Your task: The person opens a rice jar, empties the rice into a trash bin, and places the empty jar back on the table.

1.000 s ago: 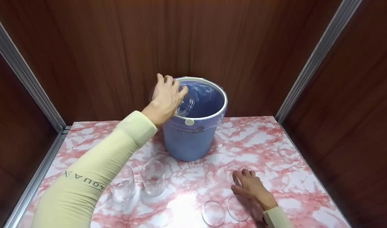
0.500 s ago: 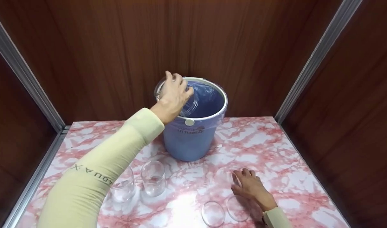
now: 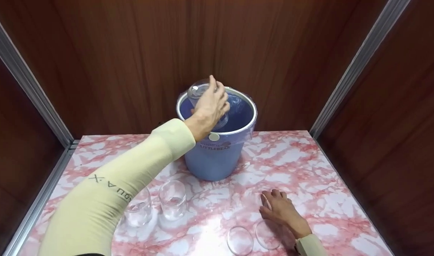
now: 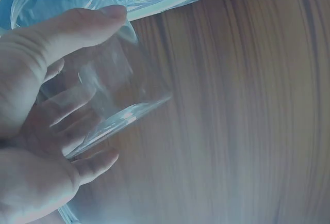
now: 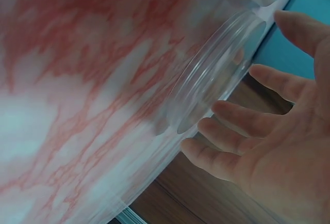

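Note:
My left hand [image 3: 210, 106] grips a clear jar [image 4: 118, 74] above the blue bin [image 3: 211, 165]. The jar is tipped, its base up at the back left and its mouth down inside the bin's rim. Thumb and fingers wrap its wall in the left wrist view. Low on the right, my right hand [image 3: 281, 210] rests by the table with loosely bent, spread fingers. Close to those fingertips a clear round lid [image 5: 221, 74] lies on the table; nothing is gripped there.
Two clear jars, a left one [image 3: 138, 211] and a right one [image 3: 173, 202], stand upright on the marbled table [image 3: 291, 156]. Two clear discs, one [image 3: 240, 240] beside another [image 3: 267, 234], lie near the front. A plastic liner [image 3: 238, 105] covers the bin's rim. Wooden panels [image 3: 113, 64] enclose the table.
My left hand has moved right over the bin and turned the jar further, so its base now shows above the rim. The right hand has stayed in place.

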{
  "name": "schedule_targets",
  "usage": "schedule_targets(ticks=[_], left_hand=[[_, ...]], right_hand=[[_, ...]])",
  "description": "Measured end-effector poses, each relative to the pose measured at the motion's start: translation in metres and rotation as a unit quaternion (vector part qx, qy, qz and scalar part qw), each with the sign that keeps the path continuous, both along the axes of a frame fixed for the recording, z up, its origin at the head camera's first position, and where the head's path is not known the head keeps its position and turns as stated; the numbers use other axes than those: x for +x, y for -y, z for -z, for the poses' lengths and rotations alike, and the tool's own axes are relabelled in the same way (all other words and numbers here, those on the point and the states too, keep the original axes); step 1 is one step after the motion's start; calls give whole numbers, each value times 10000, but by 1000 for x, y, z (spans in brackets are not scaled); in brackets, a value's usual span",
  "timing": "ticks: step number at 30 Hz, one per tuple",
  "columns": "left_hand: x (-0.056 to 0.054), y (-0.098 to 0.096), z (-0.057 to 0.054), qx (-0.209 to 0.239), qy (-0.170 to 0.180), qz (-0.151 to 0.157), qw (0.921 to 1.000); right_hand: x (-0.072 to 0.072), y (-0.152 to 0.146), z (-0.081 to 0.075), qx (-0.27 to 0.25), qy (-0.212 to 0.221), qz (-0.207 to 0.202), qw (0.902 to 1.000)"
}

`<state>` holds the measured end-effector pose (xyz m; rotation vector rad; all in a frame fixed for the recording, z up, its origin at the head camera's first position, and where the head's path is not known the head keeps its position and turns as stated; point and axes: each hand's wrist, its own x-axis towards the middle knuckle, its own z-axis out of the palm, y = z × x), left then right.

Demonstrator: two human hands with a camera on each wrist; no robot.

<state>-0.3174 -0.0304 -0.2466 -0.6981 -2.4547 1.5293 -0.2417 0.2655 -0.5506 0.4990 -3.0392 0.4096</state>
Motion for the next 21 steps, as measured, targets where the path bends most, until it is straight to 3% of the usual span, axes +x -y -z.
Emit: schedule_targets(ticks=[6,12,21], left_hand=[[0,-4,5,-334,2,80,9994],[-1,3,3,-169,-6,-25,9999],[-7,13,0,-327,-50,-155,9993]], right_hand=[[0,-1,2,-83,26,-4,10000],[-1,-2,1,-149,-107,8,9998],[-2,-2,1,-258,-61,-150,9995]])
